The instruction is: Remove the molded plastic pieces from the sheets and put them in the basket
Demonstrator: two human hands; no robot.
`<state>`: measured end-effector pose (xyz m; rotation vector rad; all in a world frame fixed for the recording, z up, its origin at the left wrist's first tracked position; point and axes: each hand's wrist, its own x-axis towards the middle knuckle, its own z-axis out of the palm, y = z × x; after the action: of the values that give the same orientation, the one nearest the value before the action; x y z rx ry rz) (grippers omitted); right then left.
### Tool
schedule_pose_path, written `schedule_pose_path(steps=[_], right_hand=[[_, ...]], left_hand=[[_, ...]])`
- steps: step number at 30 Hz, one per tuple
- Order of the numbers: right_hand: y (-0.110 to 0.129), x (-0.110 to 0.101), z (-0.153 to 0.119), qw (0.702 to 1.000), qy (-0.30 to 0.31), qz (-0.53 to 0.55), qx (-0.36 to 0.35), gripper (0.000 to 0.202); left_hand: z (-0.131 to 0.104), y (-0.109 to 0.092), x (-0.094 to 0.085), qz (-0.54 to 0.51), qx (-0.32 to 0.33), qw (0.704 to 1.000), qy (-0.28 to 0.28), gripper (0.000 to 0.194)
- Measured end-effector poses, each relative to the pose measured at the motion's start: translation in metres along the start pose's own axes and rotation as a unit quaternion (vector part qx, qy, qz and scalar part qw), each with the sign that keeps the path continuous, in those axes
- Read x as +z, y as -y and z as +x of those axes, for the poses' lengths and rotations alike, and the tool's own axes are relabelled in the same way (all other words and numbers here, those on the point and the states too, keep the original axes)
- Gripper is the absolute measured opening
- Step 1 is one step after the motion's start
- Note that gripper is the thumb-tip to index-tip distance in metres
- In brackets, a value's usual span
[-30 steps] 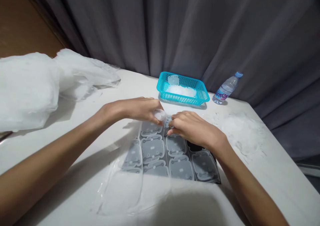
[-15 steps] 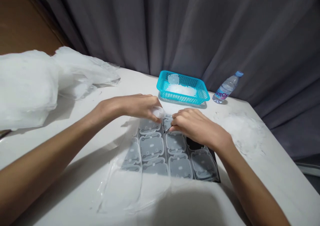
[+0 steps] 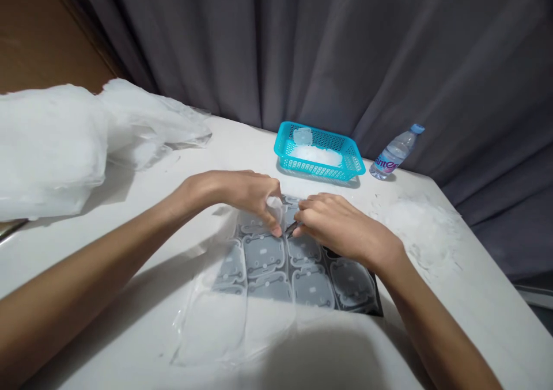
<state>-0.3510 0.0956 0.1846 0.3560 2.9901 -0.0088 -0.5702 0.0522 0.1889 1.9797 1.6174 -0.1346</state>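
Observation:
A clear plastic sheet of rounded moulded pieces [image 3: 263, 254] lies partly over a black mat [image 3: 375, 303]. My left hand [image 3: 254, 197] is closed on a crumpled bit of translucent film [image 3: 275, 207] above the sheet's upper part, its thumb close to the surface. Just to the right, my right hand [image 3: 330, 223] grips a small dark pointed tool [image 3: 292, 228], whose tip is at the seam between pieces. The fingers of my right hand hide most of the tool.
A turquoise basket [image 3: 319, 171] with translucent pieces stands at the back, beside a water bottle [image 3: 395, 154]. Film scraps [image 3: 423, 234] lie at the right. White plastic bags [image 3: 52, 148] fill the left. A grey curtain [image 3: 311, 50] hangs behind the table [image 3: 173, 344].
Both hands have moved slightly towards me over the sheet. The tool shows more, and the left thumb reaches lower. The view has shifted a little.

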Motion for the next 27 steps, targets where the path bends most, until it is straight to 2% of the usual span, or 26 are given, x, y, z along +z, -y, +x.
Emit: schedule_pose_path(steps=[4,9,13,20,27], right_hand=[[-0.002,-0.007,-0.004,1.0,0.004,0.003,0.01,0.024],[0.003,0.002,0.005,1.0,-0.002,0.003,-0.003,0.023],[0.003,0.004,0.009,1.0,0.011,0.003,-0.001,0.027],[0.0,0.0,0.008,1.0,0.013,0.016,-0.008,0.026],[0.004,0.013,0.02,0.999,0.01,0.044,-0.026,0.021]], left_hand=[[0.003,0.003,0.006,-0.047,0.013,0.997,0.062,0.032],[0.005,0.004,0.007,-0.053,0.03,0.995,0.084,0.025],[0.008,0.002,0.008,-0.041,0.034,0.995,0.087,0.024],[0.008,0.001,0.007,-0.082,0.067,0.989,0.103,0.01],[0.008,-0.009,0.009,-0.04,0.031,0.995,0.089,0.012]])
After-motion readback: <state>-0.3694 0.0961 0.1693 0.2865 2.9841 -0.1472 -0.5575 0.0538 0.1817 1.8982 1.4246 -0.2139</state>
